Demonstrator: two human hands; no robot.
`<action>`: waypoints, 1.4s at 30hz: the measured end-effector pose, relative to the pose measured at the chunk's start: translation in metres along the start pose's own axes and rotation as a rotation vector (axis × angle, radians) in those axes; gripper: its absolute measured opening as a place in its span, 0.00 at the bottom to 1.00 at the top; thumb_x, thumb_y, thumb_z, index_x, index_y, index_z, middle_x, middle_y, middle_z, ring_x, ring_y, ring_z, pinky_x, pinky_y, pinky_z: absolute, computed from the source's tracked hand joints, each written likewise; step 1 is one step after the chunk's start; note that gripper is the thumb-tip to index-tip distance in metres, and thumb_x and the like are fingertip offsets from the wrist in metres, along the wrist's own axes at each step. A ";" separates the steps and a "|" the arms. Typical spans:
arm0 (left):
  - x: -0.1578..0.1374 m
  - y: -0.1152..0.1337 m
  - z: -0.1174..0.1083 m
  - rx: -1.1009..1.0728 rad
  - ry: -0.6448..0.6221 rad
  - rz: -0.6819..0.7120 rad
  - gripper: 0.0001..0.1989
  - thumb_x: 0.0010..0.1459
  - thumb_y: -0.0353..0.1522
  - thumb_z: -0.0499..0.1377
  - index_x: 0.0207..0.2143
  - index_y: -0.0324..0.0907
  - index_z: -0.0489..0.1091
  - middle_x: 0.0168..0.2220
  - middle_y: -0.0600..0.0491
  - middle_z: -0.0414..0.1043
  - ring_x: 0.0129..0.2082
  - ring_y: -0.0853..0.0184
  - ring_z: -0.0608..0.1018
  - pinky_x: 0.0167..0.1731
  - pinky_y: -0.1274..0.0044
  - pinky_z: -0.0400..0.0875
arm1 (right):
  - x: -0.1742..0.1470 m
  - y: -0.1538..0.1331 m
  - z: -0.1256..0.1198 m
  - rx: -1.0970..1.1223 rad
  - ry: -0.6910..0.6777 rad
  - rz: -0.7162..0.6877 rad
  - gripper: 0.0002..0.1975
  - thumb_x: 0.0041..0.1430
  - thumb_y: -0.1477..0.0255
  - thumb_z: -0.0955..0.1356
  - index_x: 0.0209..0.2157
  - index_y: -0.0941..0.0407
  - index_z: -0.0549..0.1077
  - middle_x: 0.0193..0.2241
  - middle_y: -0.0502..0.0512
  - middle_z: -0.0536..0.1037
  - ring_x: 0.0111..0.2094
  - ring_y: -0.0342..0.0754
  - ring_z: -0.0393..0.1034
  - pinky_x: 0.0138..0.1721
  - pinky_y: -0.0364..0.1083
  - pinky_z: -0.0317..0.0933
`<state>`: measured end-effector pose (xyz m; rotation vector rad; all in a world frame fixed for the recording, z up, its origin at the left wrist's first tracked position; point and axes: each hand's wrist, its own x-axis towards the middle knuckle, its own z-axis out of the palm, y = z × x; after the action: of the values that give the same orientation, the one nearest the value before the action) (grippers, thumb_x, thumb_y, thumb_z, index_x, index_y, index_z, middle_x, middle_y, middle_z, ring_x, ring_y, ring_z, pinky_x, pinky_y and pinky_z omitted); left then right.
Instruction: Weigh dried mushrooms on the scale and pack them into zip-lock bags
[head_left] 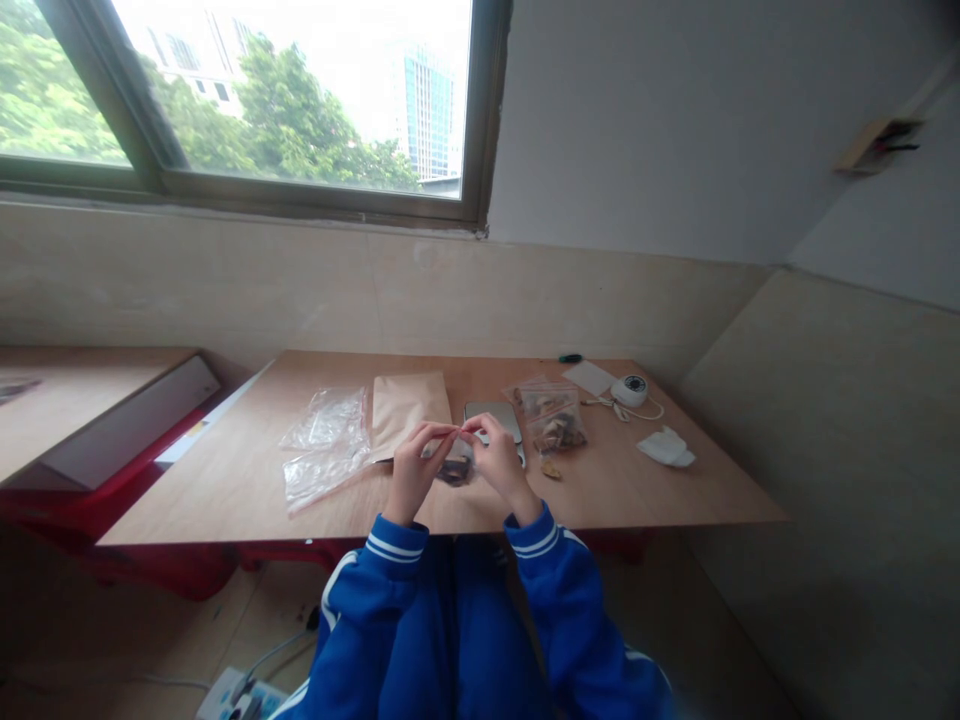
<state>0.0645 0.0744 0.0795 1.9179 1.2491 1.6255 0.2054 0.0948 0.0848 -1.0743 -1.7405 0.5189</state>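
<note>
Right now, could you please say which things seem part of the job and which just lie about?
Probably part of the job: held bag, scale, filled bags, flat bags, brown paper.
Probably lying about: corded gadget, tissue, white sheet, small green item.

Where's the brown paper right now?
In the head view, the brown paper lies left of centre on the table, between the clear plastic bags on its left and the silver-topped device on its right, just beyond the left hand.

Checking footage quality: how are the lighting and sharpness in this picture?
Head view: sky through the window blows out white; head view: the floor falls into shadow; head view: clear bags at left catch glare; head view: small bag looks soft.
</note>
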 end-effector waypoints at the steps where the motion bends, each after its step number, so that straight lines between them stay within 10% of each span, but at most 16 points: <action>1: 0.000 0.002 0.000 0.015 0.001 0.008 0.06 0.58 0.33 0.56 0.34 0.42 0.72 0.32 0.53 0.72 0.34 0.67 0.75 0.36 0.76 0.69 | 0.000 0.000 0.002 -0.031 0.002 -0.015 0.04 0.57 0.74 0.64 0.29 0.55 0.69 0.29 0.52 0.74 0.34 0.48 0.69 0.38 0.46 0.60; 21: -0.001 0.010 -0.001 -0.224 0.054 -0.218 0.10 0.56 0.38 0.57 0.36 0.42 0.73 0.35 0.51 0.76 0.36 0.65 0.77 0.40 0.73 0.72 | -0.006 -0.014 -0.020 0.128 0.004 0.053 0.06 0.55 0.68 0.69 0.30 0.55 0.76 0.30 0.52 0.78 0.34 0.48 0.71 0.39 0.46 0.62; 42: 0.002 0.006 -0.007 -0.120 -0.047 -0.123 0.09 0.55 0.38 0.58 0.33 0.41 0.71 0.32 0.51 0.75 0.34 0.66 0.77 0.37 0.74 0.73 | -0.007 -0.016 -0.017 -0.134 -0.009 -0.170 0.05 0.59 0.69 0.66 0.30 0.53 0.73 0.29 0.51 0.76 0.34 0.48 0.69 0.42 0.48 0.58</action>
<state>0.0603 0.0709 0.0871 1.7610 1.1980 1.5481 0.2142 0.0786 0.1006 -1.0058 -1.8758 0.3045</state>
